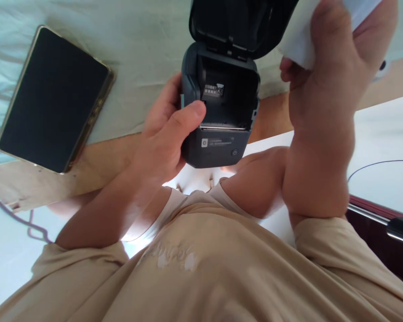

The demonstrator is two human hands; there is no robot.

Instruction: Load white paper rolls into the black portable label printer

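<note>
Head view looks steeply down over a beige T-shirt point(201, 273) to both hands, which are raised in front of the chest. One of them, the left hand point(164, 138), is closed around a small dark grey label printer point(218, 134), gripping its left side with the thumb laid across the front edge of the open paper bay and the fingers wrapped behind the body. This printer is held in the air, just above the chest and between the two forearms, touching nothing but that hand. Its lid point(238, 22) is swung fully open and stands up behind the bay; inside the bay a small white sticker with print shows on the back wall, and the bay looks bare of any roll. A logo, a line of small text and a round button sit on the front face below the opening. To the right and nearer the camera, the right hand point(325, 80) is closed on a white paper roll point(298, 40), pinched between thumb and fingers at the top edge of the frame, just beside the open lid but apart from it. How much of the roll there is cannot be told, as the palm covers most of it. Well off to the left, a dark phone point(53, 98) with a gold rim lies flat on a pale green sheet point(137, 44).
</note>
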